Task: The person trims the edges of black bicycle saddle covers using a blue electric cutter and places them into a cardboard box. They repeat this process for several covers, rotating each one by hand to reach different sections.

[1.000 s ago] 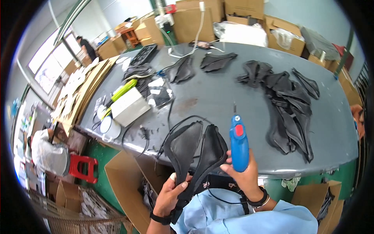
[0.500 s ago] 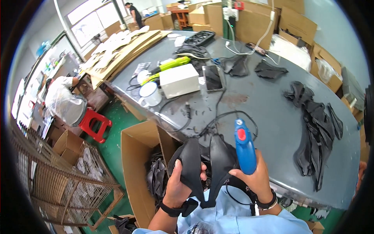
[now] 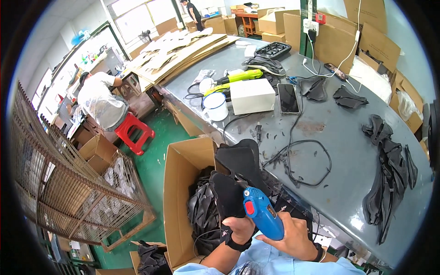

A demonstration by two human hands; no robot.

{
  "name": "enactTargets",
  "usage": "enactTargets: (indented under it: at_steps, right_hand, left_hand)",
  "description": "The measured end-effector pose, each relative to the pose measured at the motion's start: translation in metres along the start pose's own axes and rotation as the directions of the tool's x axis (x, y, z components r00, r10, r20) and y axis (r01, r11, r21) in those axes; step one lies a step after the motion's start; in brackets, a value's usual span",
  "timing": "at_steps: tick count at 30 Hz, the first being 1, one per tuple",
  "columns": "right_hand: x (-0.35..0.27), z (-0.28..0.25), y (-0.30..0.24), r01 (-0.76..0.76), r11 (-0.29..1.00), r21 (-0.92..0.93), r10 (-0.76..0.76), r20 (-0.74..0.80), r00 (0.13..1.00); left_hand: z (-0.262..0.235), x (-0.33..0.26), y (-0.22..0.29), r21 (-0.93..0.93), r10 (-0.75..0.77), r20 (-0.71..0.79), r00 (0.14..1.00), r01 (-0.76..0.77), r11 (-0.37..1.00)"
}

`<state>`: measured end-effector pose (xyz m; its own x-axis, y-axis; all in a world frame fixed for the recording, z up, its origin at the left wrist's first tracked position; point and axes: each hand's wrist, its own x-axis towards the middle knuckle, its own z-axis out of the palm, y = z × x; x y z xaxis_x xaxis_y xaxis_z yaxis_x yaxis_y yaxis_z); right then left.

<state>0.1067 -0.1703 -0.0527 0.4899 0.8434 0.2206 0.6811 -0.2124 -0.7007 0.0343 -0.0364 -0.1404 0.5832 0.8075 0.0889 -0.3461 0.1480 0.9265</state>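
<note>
My left hand (image 3: 240,228) is closed on the lower end of a black, padded, two-lobed piece (image 3: 236,161), which is tilted over the edge of an open carton. My right hand (image 3: 293,236) is wrapped round a blue handheld power tool (image 3: 265,214) with a red button. The tool's narrow tip points up and left, at the edge of the black piece near the gap between its lobes. Whether the tip touches it is hard to tell. Similar black pieces (image 3: 204,215) fill the carton (image 3: 176,183) below my left hand.
On the grey table (image 3: 339,169) are a white box (image 3: 253,97), an enamel mug (image 3: 215,107), a phone (image 3: 288,98), a lime-green tool (image 3: 243,76), a looped black cable (image 3: 330,160) and more black pieces (image 3: 389,169). A person (image 3: 101,98) sits on a red stool at left.
The black piece has turned and tilted leftward over the carton. My right hand has brought the blue tool from beside the piece to its edge. The view has shifted left.
</note>
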Motion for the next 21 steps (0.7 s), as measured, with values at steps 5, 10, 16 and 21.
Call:
enactTargets:
  at_steps: [5,10,16,21]
  right_hand:
    - [-0.002,0.003,-0.009,0.015,1.0,-0.004,-0.015,0.005,1.0]
    - [0.002,0.002,-0.014,-0.014,0.998,0.054,0.014,-0.012,1.0]
    - [0.001,-0.004,-0.018,0.051,0.999,0.001,-0.05,-0.04,0.998]
    - [0.018,-0.021,0.002,-0.03,0.997,0.068,0.039,-0.142,0.989]
  left_hand:
    - [0.007,-0.006,0.002,-0.158,-0.006,0.028,1.0,0.01,0.987]
    - [0.007,-0.006,-0.02,-0.197,0.11,-0.106,0.988,-0.129,0.972]
    - [-0.019,-0.013,-0.037,-0.048,0.226,-0.055,0.973,-0.229,0.972]
    - [-0.004,-0.002,0.028,0.166,0.252,-0.078,0.965,-0.237,0.957]
